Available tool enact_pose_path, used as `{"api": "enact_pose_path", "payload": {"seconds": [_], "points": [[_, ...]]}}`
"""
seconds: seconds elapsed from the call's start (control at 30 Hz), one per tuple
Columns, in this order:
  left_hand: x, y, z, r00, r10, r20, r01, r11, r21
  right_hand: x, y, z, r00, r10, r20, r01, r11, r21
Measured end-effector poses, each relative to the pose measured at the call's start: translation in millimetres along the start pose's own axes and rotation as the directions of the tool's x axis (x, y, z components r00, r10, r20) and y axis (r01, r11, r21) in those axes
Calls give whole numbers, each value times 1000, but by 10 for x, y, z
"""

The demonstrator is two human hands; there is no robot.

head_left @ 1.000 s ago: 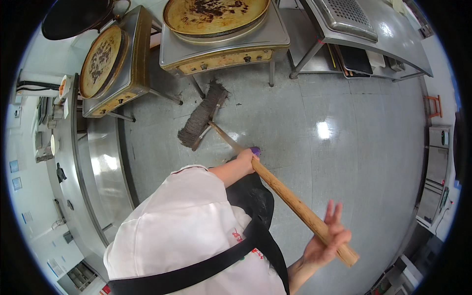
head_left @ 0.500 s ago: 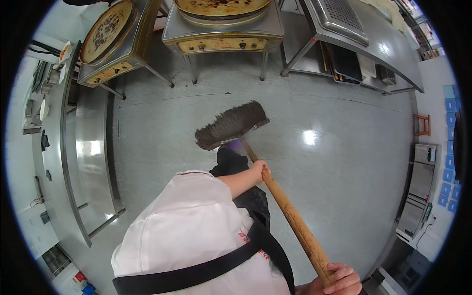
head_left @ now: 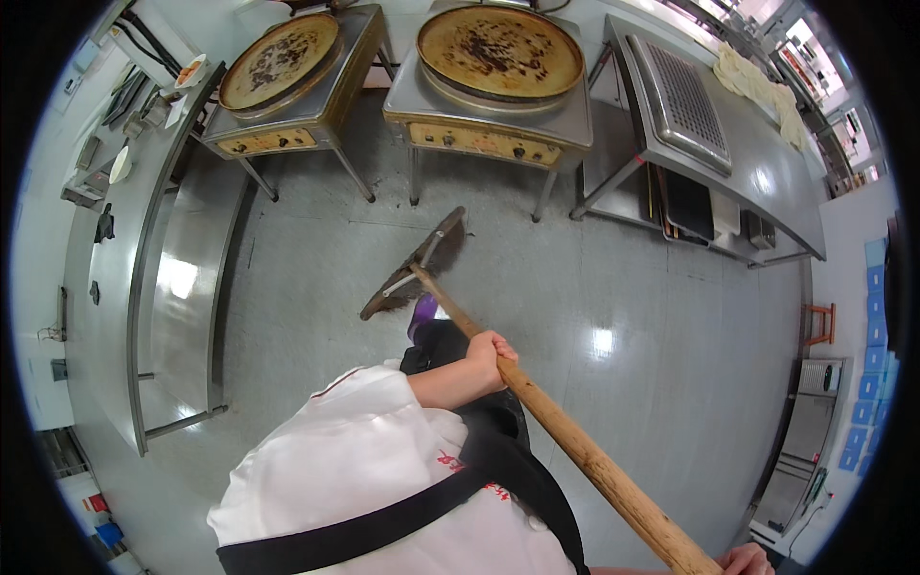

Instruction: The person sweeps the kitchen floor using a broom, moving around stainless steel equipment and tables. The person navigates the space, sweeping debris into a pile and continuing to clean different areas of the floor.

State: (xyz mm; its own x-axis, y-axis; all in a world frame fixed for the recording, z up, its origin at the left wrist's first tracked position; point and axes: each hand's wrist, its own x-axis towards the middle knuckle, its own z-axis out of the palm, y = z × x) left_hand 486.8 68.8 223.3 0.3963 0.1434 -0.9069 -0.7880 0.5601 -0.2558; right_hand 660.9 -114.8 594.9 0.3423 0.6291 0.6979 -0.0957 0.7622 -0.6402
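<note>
A push broom with a wide dark head and a long wooden handle slants from the floor in front of me toward the lower right. Around the lower part of the handle my left hand is closed, its arm coming from a white sleeve. Near the handle's top end, at the lower right edge of the picture, my right hand is closed on the wood, partly cut off. The broom head stands tilted on the grey floor, its bristles mostly turned away. A purple shoe tip shows just behind it.
Two metal stands with round browned griddles are ahead. A steel table with a perforated tray stands at the far right. Along the left runs a long steel counter; a steel cabinet is at right.
The broom head has lifted and turned, moving slightly left, so its back now shows instead of its bristles. My right hand has moved lower right; the view has tilted up, showing more griddle.
</note>
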Motion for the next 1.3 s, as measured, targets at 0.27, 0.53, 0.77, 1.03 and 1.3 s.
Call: {"api": "enact_pose_path", "payload": {"seconds": [0.27, 0.53, 0.77, 1.03, 1.3], "points": [[-403, 1500, 762, 994, 101, 40, -94, 984, -154, 927, 1290, 795, 994, 46, 97, -66, 976, 206], [-401, 3058, 1727, 982, 171, 80, -163, 982, -92, 1806, 2801, 1977, 989, -23, 148, -28, 941, 338], [784, 4355, 2226, 927, 282, 248, -297, 955, 22, 1889, 4195, 2464, 838, 284, 466, -170, 947, -271], [1220, 4170, 2103, 957, 285, -56, -280, 956, 84, 2093, 5137, 2361, 915, 377, -144, -403, 871, -281], [1583, 3696, 1261, 939, 289, -187, -251, 947, 199, 1767, 4825, 1833, 868, 456, -196, -493, 838, -236]]}}
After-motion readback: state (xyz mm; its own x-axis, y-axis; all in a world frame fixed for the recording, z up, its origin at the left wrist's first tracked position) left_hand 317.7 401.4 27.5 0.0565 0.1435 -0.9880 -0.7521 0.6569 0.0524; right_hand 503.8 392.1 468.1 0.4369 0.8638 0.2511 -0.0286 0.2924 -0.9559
